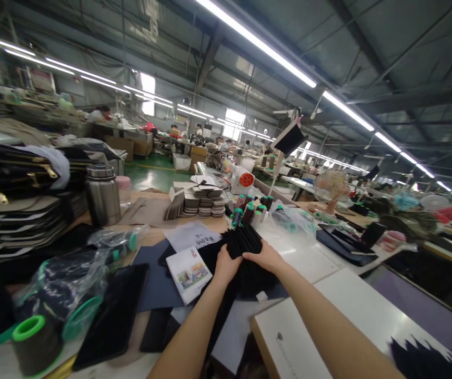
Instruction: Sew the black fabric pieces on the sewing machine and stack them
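Observation:
My left hand (227, 265) and my right hand (265, 256) are closed on a bundle of black strips (243, 239), one from each side, with thumbs toward the front. The strips look like layered fabric pieces; their exact kind cannot be made out. More black material hangs below the hands onto the table. Left of the bundle lies a white printed booklet (189, 275) on dark blue sheets (152, 276). Thread spools (248, 210) stand just behind the bundle. A white box (291, 342) sits below my right forearm.
At left are a steel flask (102, 195), a dark tablet-like slab (111, 316), thread cones (36, 345) and bagged spools (76, 273). Stacked grey-brown pieces (204, 201) and a sewing machine (241, 179) stand behind. Dark blue pieces (344, 245) lie at right. Other people work far off.

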`<state>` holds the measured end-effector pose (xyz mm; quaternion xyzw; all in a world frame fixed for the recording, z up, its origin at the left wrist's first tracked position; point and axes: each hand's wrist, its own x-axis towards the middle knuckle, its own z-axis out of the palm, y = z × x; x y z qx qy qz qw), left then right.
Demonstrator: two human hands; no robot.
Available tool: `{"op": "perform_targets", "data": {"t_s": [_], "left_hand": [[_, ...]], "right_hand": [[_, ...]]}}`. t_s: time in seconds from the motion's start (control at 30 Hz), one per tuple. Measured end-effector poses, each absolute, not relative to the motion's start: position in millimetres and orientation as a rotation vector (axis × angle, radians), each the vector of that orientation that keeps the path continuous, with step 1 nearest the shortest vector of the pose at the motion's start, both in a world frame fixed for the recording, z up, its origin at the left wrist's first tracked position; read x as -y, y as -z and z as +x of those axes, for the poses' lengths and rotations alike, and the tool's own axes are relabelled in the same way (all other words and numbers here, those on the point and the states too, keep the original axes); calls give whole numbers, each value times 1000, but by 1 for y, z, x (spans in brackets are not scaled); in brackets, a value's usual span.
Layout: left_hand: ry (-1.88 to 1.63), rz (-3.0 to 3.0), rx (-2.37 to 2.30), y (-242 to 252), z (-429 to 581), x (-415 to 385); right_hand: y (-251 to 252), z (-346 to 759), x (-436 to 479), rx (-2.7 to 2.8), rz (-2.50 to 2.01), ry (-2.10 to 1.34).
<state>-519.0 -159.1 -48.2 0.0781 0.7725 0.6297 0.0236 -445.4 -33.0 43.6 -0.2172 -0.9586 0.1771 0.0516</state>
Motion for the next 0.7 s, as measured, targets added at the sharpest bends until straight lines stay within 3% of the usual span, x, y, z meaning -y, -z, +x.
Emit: {"op": "perform_targets", "data": {"t_s": [0.23,0.43,0.7], "left_hand": [[-1800,278,-2494,56,-523,156],[-1747,324,-2547,56,-521,155],[-1723,327,-2574,42,-516,163]], "right_hand": [[-43,-460,56,3034,-895,-342],[-51,-455,69,2986,-830,-266],[-93,-418,11,2746,-977,-280]]}}
